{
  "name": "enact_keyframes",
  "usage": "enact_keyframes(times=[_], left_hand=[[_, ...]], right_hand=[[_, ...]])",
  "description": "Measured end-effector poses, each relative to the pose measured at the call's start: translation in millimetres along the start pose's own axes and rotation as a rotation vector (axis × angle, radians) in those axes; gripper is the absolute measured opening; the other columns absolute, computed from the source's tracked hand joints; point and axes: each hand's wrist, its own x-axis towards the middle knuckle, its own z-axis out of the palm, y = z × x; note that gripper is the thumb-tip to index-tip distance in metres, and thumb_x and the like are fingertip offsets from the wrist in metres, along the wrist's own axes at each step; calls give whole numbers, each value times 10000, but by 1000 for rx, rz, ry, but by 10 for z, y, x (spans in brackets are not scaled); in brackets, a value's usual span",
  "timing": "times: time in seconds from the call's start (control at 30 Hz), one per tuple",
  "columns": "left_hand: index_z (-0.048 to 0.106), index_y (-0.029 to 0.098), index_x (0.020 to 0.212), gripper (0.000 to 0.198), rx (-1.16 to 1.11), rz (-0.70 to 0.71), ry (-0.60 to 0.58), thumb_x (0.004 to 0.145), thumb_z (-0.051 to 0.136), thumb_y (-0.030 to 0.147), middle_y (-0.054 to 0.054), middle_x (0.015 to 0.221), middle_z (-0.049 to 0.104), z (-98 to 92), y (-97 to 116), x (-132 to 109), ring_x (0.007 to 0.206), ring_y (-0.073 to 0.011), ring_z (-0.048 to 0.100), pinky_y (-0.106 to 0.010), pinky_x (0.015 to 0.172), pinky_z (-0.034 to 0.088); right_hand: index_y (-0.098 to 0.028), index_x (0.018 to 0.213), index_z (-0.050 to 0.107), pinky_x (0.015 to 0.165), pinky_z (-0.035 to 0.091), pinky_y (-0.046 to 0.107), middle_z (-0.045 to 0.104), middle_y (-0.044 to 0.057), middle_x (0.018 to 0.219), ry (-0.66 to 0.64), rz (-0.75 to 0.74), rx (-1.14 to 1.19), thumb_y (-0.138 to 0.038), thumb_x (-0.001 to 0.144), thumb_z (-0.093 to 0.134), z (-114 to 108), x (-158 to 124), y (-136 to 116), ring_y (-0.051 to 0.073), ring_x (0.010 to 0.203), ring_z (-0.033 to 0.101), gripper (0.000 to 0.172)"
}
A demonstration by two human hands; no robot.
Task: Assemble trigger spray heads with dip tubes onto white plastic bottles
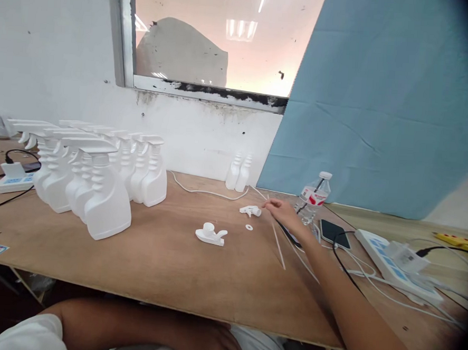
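My right hand (285, 212) reaches across the plywood table (165, 266) with its fingers pinched together, right next to a small white trigger part (251, 211) and a thin white dip tube (275, 235). I cannot make out whether it holds anything. A tiny white ring (249, 227) lies just in front, and a white sprayer head (211, 235) lies nearer me. My left hand (207, 345) rests low on my lap under the table edge, fingers curled and relaxed, with a ring on one finger. Several assembled white spray bottles (94, 182) stand grouped at the left.
Two small capless white bottles (238, 172) stand by the wall. A water bottle (314, 197), a phone (332, 231) and a white power strip (395, 264) with cables lie at the right. Another power strip (14, 178) sits at far left. A blue sheet (381, 99) hangs behind.
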Motion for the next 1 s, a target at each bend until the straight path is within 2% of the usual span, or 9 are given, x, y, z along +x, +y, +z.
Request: enact_keyframes(times=[0.07,0.17,0.27,0.37,0.5,0.63,0.73,0.83,1.0], left_hand=[[560,98,1242,390,-3,-4,-2,890,432,208,-131,1393,502,-7,14,1,1341,-225,417,-380,1138,283],[556,98,1255,406,-9,-7,0,893,414,217,-125,1402,494,-12,21,-1,1350,-214,405,-365,1151,253],[542,114,1273,420,-12,-23,-12,889,410,222,-112,1415,483,-4,4,2,1360,-209,389,-379,1169,201],[544,139,1264,410,-25,-45,-32,879,432,227,-101,1421,478,8,-16,12,1358,-212,392,-392,1165,211],[558,146,1244,393,-26,-40,-12,898,390,228,-96,1411,491,5,5,19,1347,-206,409,-376,1148,259],[583,89,1212,417,22,9,19,925,321,240,-135,1373,521,6,31,10,1324,-218,438,-341,1120,312],[571,98,1220,417,43,32,26,915,315,221,-139,1380,512,34,-16,13,1328,-240,433,-394,1133,290],[570,130,1199,397,44,48,11,897,344,253,-136,1375,517,81,-112,34,1319,-255,445,-405,1132,297],[562,197,1144,363,1,38,5,870,360,321,-111,1381,520,134,-198,65,1317,-254,450,-382,1125,315]], right_hand=[[-181,895,609,587,395,278,540,18,692,10,-40,330,-331,722,465,-52,-10,-99,161,627,513,270],[-224,973,601,630,445,276,565,20,790,26,-58,809,-305,666,579,-36,-49,-236,152,698,541,318],[-236,951,615,675,482,279,575,2,788,36,-14,952,-320,626,730,106,-117,-337,139,709,555,355],[-203,890,650,629,487,273,588,6,749,-17,8,958,-425,626,786,304,-212,-434,132,659,561,371],[-184,977,700,580,463,253,617,21,768,-151,-70,877,-556,744,670,535,-346,-599,120,642,565,441],[-168,885,732,668,484,287,669,48,769,-246,-178,647,-565,784,608,679,-454,-766,139,681,585,428],[-181,883,711,716,497,309,712,52,836,-299,-189,572,-497,754,658,719,-500,-861,158,725,613,345],[-188,892,692,742,503,323,723,54,884,-301,-210,523,-458,765,654,730,-495,-919,179,788,641,301],[-189,815,636,777,490,329,705,50,903,-229,-373,438,-444,836,584,791,-459,-936,186,840,640,261]])
